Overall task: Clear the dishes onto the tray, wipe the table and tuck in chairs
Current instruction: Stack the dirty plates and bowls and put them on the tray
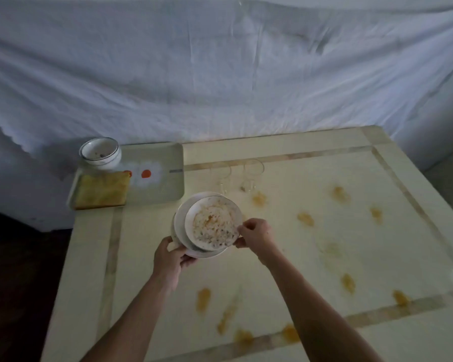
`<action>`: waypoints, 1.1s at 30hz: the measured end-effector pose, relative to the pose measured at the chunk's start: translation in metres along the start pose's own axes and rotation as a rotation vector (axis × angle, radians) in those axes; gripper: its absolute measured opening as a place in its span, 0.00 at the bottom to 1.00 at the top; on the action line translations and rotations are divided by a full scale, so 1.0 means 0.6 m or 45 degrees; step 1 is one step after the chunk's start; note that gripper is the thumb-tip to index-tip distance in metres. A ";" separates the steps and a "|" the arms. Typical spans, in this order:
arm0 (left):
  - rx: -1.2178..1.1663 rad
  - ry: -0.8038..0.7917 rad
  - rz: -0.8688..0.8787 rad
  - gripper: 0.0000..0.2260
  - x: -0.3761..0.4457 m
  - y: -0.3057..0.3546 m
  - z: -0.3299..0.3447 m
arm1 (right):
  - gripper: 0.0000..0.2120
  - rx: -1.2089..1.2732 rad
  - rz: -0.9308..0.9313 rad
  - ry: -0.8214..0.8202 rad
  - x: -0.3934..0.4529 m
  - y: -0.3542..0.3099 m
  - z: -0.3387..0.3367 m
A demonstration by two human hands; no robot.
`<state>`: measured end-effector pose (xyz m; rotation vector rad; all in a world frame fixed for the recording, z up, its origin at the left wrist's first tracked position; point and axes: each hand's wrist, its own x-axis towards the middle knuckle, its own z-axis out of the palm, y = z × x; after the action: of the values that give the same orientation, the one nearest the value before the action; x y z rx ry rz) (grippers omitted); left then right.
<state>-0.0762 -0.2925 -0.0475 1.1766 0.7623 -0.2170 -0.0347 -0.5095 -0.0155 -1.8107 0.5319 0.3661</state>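
A creased white sheet [220, 74] hangs across the far side, its scalloped edge showing at the left. A cream table [311, 257] with darker inlaid bands fills the near right. Dark floor [16, 270] lies at the left. The light is dim.

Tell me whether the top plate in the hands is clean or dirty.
Dirty: the top plate is smeared with pale and orange food residue and dark specks across its face.
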 end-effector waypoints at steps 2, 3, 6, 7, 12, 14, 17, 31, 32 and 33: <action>-0.014 0.022 -0.010 0.18 0.013 0.020 -0.043 | 0.05 -0.066 0.000 -0.014 -0.010 -0.017 0.050; -0.010 0.032 -0.012 0.18 0.021 0.033 -0.075 | 0.05 -0.165 -0.028 -0.010 -0.014 -0.027 0.085; 0.002 0.036 -0.002 0.16 0.043 0.070 -0.146 | 0.10 -0.535 -0.220 0.065 -0.022 -0.046 0.168; 0.011 0.041 0.008 0.15 0.054 0.085 -0.175 | 0.13 -0.556 -0.273 0.020 -0.024 -0.050 0.205; 0.103 0.016 0.068 0.13 0.112 0.138 -0.260 | 0.19 0.169 0.050 -0.342 -0.010 -0.061 0.354; 0.128 -0.007 0.067 0.11 0.145 0.157 -0.275 | 0.18 0.340 0.056 -0.298 0.009 -0.065 0.393; 0.189 -0.104 0.061 0.10 0.201 0.183 -0.284 | 0.16 0.451 0.047 -0.210 0.047 -0.078 0.429; 0.680 -0.094 -0.044 0.17 0.415 0.274 -0.197 | 0.22 0.189 0.110 0.019 0.261 -0.146 0.471; 0.684 -0.104 -0.053 0.16 0.418 0.270 -0.198 | 0.24 0.091 0.098 0.036 0.266 -0.143 0.470; 0.687 -0.113 -0.063 0.15 0.421 0.265 -0.199 | 0.25 -0.012 0.082 0.053 0.268 -0.139 0.468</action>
<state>0.1431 -0.0656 -0.1100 1.6446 0.6729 -0.5362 0.1512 -0.2485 -0.1112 -1.8169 0.6194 0.3756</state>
